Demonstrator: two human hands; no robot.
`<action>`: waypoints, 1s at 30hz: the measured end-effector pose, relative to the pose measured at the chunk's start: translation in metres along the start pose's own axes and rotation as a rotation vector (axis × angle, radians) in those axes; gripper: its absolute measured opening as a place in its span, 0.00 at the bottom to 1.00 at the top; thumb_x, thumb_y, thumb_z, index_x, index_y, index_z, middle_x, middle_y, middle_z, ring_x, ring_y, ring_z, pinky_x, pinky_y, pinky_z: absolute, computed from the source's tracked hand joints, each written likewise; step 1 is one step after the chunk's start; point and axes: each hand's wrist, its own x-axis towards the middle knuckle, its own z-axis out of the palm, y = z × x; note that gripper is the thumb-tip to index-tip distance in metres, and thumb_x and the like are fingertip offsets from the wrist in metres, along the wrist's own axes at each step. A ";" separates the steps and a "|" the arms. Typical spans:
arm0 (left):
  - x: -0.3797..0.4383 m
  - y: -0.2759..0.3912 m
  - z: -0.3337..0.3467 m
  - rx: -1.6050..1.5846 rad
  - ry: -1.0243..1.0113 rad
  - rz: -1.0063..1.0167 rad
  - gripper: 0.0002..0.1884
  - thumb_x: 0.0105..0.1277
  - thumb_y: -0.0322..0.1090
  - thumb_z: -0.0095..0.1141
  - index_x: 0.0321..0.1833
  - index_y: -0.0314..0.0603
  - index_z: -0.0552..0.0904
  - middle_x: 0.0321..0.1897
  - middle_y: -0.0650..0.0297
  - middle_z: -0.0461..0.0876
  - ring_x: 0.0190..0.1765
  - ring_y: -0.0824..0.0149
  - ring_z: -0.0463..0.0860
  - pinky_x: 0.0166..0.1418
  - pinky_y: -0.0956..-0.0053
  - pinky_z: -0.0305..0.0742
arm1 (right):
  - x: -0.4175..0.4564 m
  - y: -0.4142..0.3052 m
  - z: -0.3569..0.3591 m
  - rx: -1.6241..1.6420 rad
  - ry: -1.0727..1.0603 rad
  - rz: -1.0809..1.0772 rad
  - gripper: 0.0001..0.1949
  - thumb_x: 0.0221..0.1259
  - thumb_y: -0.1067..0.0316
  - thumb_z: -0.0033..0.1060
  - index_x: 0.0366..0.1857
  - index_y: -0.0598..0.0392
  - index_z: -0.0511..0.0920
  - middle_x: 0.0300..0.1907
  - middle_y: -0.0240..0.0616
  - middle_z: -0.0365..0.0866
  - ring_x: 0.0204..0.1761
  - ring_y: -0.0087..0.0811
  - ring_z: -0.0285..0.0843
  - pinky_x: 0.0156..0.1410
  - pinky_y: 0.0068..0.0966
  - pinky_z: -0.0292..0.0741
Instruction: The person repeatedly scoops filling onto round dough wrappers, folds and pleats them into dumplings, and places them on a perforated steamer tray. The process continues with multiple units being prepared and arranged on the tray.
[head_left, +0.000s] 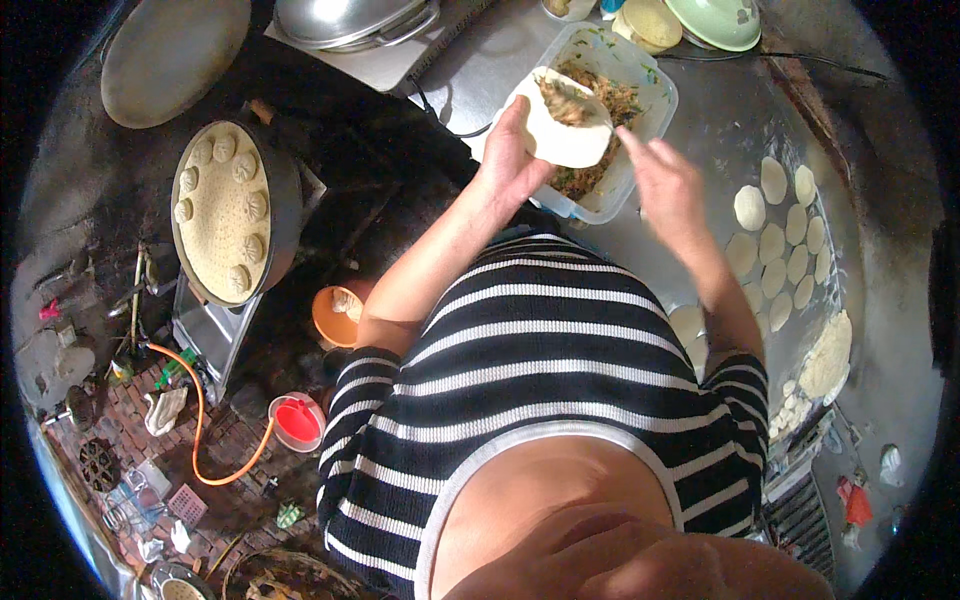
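My left hand (514, 154) holds a thin round dough wrapper (574, 146) over the near left side of a clear plastic tub. A mound of minced filling (562, 103) lies on the wrapper. Close by on the right is my right hand (664, 176), slightly blurred, its fingers curled at the wrapper's right edge; a thin tool in it may be hidden, I cannot tell. More minced filling with green bits (619, 97) is in the tub (664, 112). Several flat dough rounds (772, 244) are spread on the metal worktop to the right.
Pleated buns (244, 166) sit around a perforated steamer tray (217, 217) at the left. A metal lidded pan (352, 22) stands at the back, with a black cable (442, 124) near it. A dough mass (827, 356) lies at right. An orange bucket (330, 319) is below my left arm.
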 end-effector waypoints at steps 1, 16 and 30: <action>0.005 -0.004 0.003 -0.003 -0.040 -0.010 0.23 0.75 0.48 0.34 0.65 0.41 0.66 0.64 0.55 0.68 0.67 0.53 0.67 0.70 0.51 0.60 | -0.006 -0.001 0.021 -0.210 0.089 -0.019 0.26 0.53 0.77 0.55 0.59 0.44 0.75 0.27 0.36 0.67 0.30 0.36 0.73 0.36 0.31 0.75; -0.005 0.037 -0.013 -0.101 -0.267 -0.146 0.26 0.60 0.33 0.43 0.63 0.33 0.66 0.60 0.49 0.71 0.63 0.51 0.71 0.71 0.51 0.61 | 0.003 0.000 0.007 0.115 0.098 -0.071 0.20 0.57 0.79 0.53 0.55 0.51 0.77 0.28 0.41 0.75 0.28 0.44 0.76 0.33 0.35 0.75; -0.044 0.066 -0.035 0.327 -0.107 0.313 0.29 0.57 0.17 0.52 0.65 0.31 0.64 0.58 0.50 0.73 0.59 0.54 0.76 0.66 0.57 0.71 | 0.010 0.039 0.036 -0.201 -0.467 0.091 0.11 0.57 0.71 0.51 0.42 0.52 0.81 0.34 0.45 0.82 0.35 0.46 0.81 0.41 0.39 0.78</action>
